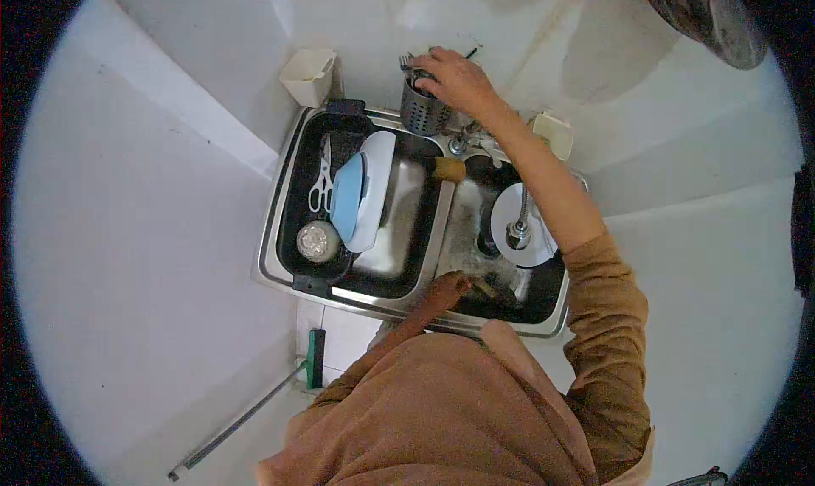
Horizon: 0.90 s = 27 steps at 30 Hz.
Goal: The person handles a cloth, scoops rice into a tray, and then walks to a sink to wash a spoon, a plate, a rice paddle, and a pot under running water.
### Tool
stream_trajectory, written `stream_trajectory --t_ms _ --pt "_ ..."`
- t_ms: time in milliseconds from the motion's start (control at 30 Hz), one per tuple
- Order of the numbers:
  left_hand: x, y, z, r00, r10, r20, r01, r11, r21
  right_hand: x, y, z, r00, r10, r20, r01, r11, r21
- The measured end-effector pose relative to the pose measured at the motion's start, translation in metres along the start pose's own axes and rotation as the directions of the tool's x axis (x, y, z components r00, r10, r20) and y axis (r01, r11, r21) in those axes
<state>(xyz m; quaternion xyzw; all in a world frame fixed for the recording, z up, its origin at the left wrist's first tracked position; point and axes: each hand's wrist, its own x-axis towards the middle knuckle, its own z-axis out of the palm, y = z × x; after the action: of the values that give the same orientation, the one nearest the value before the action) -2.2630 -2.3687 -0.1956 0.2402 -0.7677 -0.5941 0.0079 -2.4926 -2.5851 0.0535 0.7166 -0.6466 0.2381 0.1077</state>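
Note:
My right hand (450,77) is at the top of a perforated metal cutlery holder (422,112) behind the sink. Its fingers are bent over the holder's rim, beside a fork (406,64); whether they grip anything is hidden. Over the front of the right basin (475,244), my left hand (454,289) has its fingers closed, near a small yellowish-green item (485,287); what it holds, if anything, is too small to make out. A white plate (509,206) lies in the right basin under the faucet (519,229).
A black rack (312,278) in the left basin holds white scissors (322,185), a blue dish (346,197), a white dish (378,189) and a round container (317,241). White holders (308,77) (553,134) stand behind. A green-headed squeegee (315,359) leans at lower left.

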Motion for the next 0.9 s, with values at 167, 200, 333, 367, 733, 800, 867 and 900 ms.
stream_trajectory --t_ms 167,200,333,367,733,800,867,900 --pt "0.0 -0.001 -0.005 1.0 0.017 -0.011 -0.017 1.0 -0.002 -0.003 0.02 -0.012 0.985 0.172 0.03 -0.163 0.968 -0.191" --pt "-0.002 0.007 -0.01 1.0 -0.017 0.01 0.018 0.998 -0.052 -0.006 0.024 -0.015 0.979 0.204 0.012 -0.199 0.965 -0.168" --pt "-0.005 0.009 -0.007 0.998 0.062 -0.034 -0.066 0.991 -0.117 -0.015 0.032 -0.006 0.988 0.105 0.112 -0.091 0.988 -0.123" --pt "-0.004 0.001 0.001 0.997 0.059 -0.058 -0.066 0.991 -0.118 -0.014 0.033 -0.005 0.98 0.171 0.105 -0.157 0.979 -0.13" --pt "0.0 -0.015 0.011 0.995 0.021 -0.095 -0.025 0.999 -0.034 0.03 0.009 0.029 0.989 0.021 0.144 0.003 0.986 -0.168" --pt "0.003 -0.025 0.016 0.994 0.0 -0.113 -0.006 0.999 -0.051 0.036 0.023 0.02 0.924 0.247 0.291 -0.134 0.925 -0.357" --pt "0.004 -0.022 0.014 0.991 -0.023 -0.131 0.014 0.997 -0.07 0.021 0.028 0.015 0.954 0.133 0.269 -0.069 0.97 -0.233" --pt "0.004 -0.016 0.01 0.99 -0.036 -0.133 0.026 0.997 -0.077 0.012 0.031 0.013 0.964 0.078 0.253 -0.035 0.985 -0.171"
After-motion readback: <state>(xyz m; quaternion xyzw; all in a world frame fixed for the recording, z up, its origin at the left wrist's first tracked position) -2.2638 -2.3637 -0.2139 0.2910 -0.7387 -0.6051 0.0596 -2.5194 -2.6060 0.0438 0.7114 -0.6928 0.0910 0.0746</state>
